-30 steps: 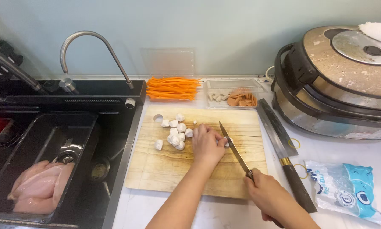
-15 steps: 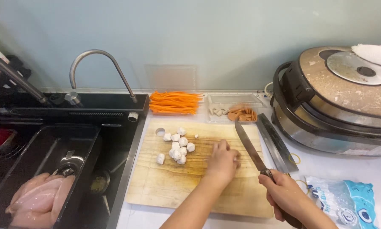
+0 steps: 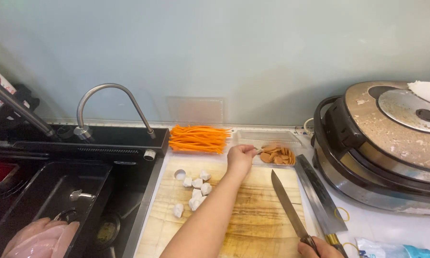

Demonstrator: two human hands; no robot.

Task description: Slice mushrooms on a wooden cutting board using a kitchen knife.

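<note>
One wooden cutting board (image 3: 253, 210) lay on the counter, and everything sat around it. The left hand (image 3: 241, 157) reached across the board to its far edge. Its fingers were pinched shut on one small pale piece (image 3: 259, 151), held just over a clear tray (image 3: 267, 138) behind the board. In that tray lay a little pile of round orange-brown slices (image 3: 277, 155); they overlapped too much to count.

The right hand (image 3: 320, 248) was at the near right corner of the board, only partly in view. It was closed around the handle of one long knife (image 3: 289, 208), and the blade lay flat on the board, pointing away from the person.

A second, wider knife (image 3: 320, 198) lay just off the board's right edge.

On the left part of the board sat about seven white chunks (image 3: 196, 191), close together.

Behind the board, left of the tray, was one heap of thin orange carrot strips (image 3: 198, 138).

Left of the board was one black sink (image 3: 66, 191) with one curved tap (image 3: 110, 105), and pale raw chicken (image 3: 40, 239) lay in it.

Right of the board stood one big round cooker (image 3: 387, 143).
</note>
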